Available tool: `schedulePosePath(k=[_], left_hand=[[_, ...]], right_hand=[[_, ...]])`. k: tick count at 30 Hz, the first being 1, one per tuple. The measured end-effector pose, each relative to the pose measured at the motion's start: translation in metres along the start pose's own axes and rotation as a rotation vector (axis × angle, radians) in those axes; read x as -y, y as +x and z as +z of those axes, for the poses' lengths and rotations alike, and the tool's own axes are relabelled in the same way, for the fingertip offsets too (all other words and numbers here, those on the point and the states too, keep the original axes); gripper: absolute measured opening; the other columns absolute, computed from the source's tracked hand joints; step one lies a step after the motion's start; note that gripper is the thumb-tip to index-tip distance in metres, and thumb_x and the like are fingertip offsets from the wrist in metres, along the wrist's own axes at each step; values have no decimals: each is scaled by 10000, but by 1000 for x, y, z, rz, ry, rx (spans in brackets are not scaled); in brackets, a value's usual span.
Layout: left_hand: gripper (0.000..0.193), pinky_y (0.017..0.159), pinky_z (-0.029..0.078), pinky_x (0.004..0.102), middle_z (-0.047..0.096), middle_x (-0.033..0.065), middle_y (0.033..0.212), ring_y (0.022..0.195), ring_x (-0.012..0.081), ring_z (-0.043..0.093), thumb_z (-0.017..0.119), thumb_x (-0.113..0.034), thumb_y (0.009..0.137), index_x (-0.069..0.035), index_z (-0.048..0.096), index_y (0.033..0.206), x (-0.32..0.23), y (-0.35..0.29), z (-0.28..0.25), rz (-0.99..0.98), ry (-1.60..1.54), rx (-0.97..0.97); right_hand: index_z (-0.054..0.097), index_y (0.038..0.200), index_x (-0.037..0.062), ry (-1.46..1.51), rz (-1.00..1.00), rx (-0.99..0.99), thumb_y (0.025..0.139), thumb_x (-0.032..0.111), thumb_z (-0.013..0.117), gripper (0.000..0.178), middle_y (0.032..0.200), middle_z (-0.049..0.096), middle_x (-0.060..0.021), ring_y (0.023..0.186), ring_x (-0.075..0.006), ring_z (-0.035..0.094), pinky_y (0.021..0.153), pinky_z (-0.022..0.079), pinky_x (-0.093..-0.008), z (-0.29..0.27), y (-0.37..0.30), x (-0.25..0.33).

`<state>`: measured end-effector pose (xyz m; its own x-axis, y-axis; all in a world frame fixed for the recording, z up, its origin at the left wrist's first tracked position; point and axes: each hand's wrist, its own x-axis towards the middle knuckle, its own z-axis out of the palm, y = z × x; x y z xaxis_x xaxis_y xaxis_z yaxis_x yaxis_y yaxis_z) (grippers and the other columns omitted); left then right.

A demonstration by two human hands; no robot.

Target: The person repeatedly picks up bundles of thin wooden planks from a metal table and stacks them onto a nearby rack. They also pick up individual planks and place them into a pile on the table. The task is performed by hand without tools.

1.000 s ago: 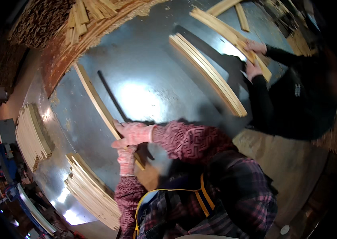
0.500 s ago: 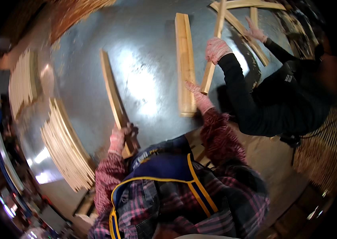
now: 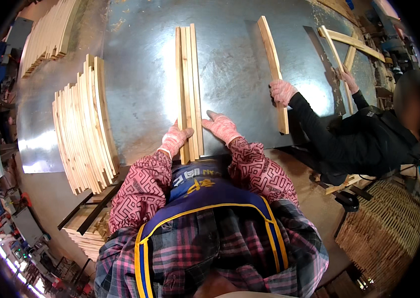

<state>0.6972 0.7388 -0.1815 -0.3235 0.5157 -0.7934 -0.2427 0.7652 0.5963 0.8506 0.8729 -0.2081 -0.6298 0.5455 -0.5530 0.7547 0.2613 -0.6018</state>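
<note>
Three pale wooden strips (image 3: 187,89) lie side by side on the metal tabletop in front of me, running away from my body. My left hand (image 3: 174,139), in a pinkish work glove, is closed on the near end of the leftmost strip, its thumb across the top. My right hand (image 3: 222,128), gloved alike, is beside the rightmost strip with fingers apart. Its fingertips reach close to that strip's side; whether they touch it I cannot tell. To the right, a co-worker's gloved hand (image 3: 283,92) grips another wooden strip (image 3: 270,49).
A row of upright strips (image 3: 83,129) stands at the table's left, with another stack (image 3: 51,35) farther off. The co-worker's other hand (image 3: 349,81) holds a thin strip near crossed wood pieces (image 3: 354,42). A large wood stack (image 3: 381,231) stands at lower right.
My left hand has brought its strip against the others, and my right hand has opened beside them. The co-worker's strip has swung to lie on the table. My view has shifted.
</note>
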Motion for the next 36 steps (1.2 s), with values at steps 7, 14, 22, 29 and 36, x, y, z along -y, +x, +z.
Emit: schedulePosePath(k=[7, 14, 22, 29, 36], left_hand=[[725, 776, 546, 353, 707, 129, 1020, 834, 248, 673, 707, -199, 849, -36, 402, 1486, 20, 17, 0, -70, -16, -20], [487, 601, 538, 304, 629, 33, 836, 684, 154, 604, 706, -121, 866, -78, 553, 1327, 19, -24, -21, 136, -229, -261], [698, 871, 524, 314, 668, 119, 1159, 1001, 197, 645, 728, -433, 886, 8, 501, 1376, -62, 5, 56, 63, -217, 142], [491, 755, 588, 373, 692, 101, 1016, 827, 226, 693, 709, -292, 838, -3, 611, 1222, -67, -35, 58, -52, -577, 644], [564, 713, 588, 389, 681, 113, 1034, 828, 235, 681, 732, -256, 767, 4, 577, 1243, -57, -63, 14, 38, -701, 621]], right_hand=[[422, 1494, 63, -118, 2, -350, 915, 447, 611, 720, 1388, 551, -246, 1275, -403, 520, 1084, 404, -458, -31, -6, -19], [502, 1391, 29, -176, 538, -503, 812, 418, 736, 736, 1293, 590, -247, 1119, -396, 617, 952, 507, -448, -148, -21, -149], [651, 1240, 48, 311, 186, -127, 874, 587, 649, 651, 1163, 688, -209, 1071, -333, 663, 932, 519, -370, -100, -52, -40], [390, 1478, -47, 1294, -23, -201, 970, 424, 623, 731, 986, 698, -107, 801, -177, 636, 785, 520, -289, -59, -68, -75], [270, 1548, -8, 428, 140, -36, 871, 576, 631, 964, 1257, 641, -251, 1177, -354, 625, 989, 486, -399, -36, -20, -34]])
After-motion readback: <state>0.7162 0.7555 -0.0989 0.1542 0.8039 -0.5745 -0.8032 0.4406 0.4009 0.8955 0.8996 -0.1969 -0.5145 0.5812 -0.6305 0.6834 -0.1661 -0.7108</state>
